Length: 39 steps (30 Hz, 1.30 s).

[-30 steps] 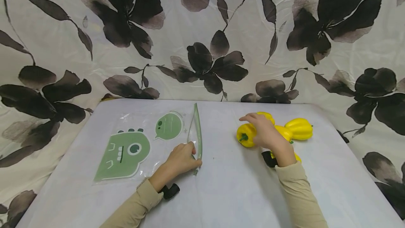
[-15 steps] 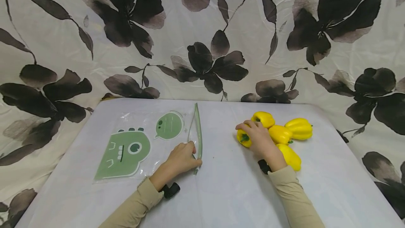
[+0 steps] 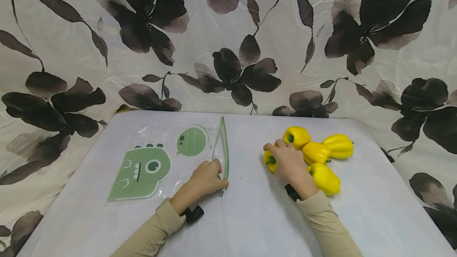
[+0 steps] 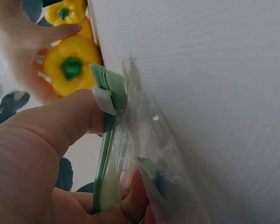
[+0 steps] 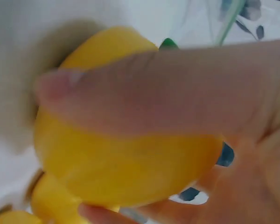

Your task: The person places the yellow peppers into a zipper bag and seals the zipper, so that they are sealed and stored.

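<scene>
My left hand (image 3: 200, 179) holds the open end of a clear zip bag (image 3: 191, 142) with green dinosaur prints, which lies flat on the table. In the left wrist view, the thumb is at the white slider (image 4: 104, 100) on the green zip strip (image 4: 107, 154), and fingers reach inside the mouth, parting its two sides. My right hand (image 3: 290, 165) grips a yellow bell pepper (image 5: 126, 172), thumb across one side and fingers around the other. Its green stem (image 3: 271, 162) faces the bag. The hand hides much of this pepper in the head view.
Several other yellow bell peppers (image 3: 317, 152) lie clustered just right of my right hand. White cloth covers the table (image 3: 246, 217). A flowered curtain (image 3: 200, 19) hangs behind its far edge. Each wrist wears a black camera (image 3: 194, 214).
My right hand has come down onto the leftmost bell pepper, closed around it and shifted it slightly left, toward me. The left hand and bag stay in place.
</scene>
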{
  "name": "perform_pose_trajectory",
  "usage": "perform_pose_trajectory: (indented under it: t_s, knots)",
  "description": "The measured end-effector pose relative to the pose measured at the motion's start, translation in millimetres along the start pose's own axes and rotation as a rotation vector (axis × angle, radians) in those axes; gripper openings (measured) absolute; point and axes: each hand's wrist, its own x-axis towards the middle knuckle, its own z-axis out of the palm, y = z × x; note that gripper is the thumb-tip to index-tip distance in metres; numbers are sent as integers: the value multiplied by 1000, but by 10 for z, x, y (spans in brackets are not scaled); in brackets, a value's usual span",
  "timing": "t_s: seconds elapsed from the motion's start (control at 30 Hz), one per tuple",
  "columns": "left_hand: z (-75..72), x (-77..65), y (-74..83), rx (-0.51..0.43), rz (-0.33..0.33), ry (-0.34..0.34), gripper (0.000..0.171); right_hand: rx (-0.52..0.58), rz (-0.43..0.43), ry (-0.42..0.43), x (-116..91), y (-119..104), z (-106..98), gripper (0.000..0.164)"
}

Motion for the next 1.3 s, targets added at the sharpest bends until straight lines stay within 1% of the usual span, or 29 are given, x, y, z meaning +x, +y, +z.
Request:
perform_pose_trajectory:
  t_s: [0.17,0.3,0.37,0.4,0.53,0.6,0.7,0.77,0.83,0.9,0.97,1.03,1.13,1.2,1.3]
  knots:
    - [4,-5,-5,9,-5,-3,26,164,-34,53,62,-10,-29,59]
    - [-5,-10,8,11,-13,-12,26,378,-71,71,176,-32,-65,69]
    - [-10,-15,18,9,-17,-17,26,527,-80,80,241,-55,-82,77]
    - [-12,-17,23,9,-18,-20,26,604,-69,86,272,-74,-89,81]
    - [-11,-16,25,9,-21,-25,27,947,31,109,399,-188,-95,86]
    - [-11,-12,21,9,-20,-24,27,1114,100,124,467,-260,-79,86]
    - [-9,-6,13,9,-16,-21,27,1374,162,138,574,-361,-24,83]
    - [-10,-3,10,8,-13,-21,27,1550,175,127,636,-425,30,80]
    - [-9,-1,5,10,-15,-23,27,1715,170,98,692,-484,105,77]
    - [-11,2,3,11,-18,-26,27,1828,161,61,737,-538,198,74]
    - [-12,4,1,14,-23,-29,27,1908,157,32,776,-579,305,71]
    - [-14,8,3,19,-22,-29,27,1941,168,13,804,-601,415,69]
    - [-15,17,9,24,-20,-27,27,1982,222,-33,827,-604,564,69]
    - [-14,22,13,25,-20,-28,27,1982,255,-80,829,-595,646,69]
    - [-15,21,21,25,-19,-29,27,1969,269,-135,826,-586,720,71]
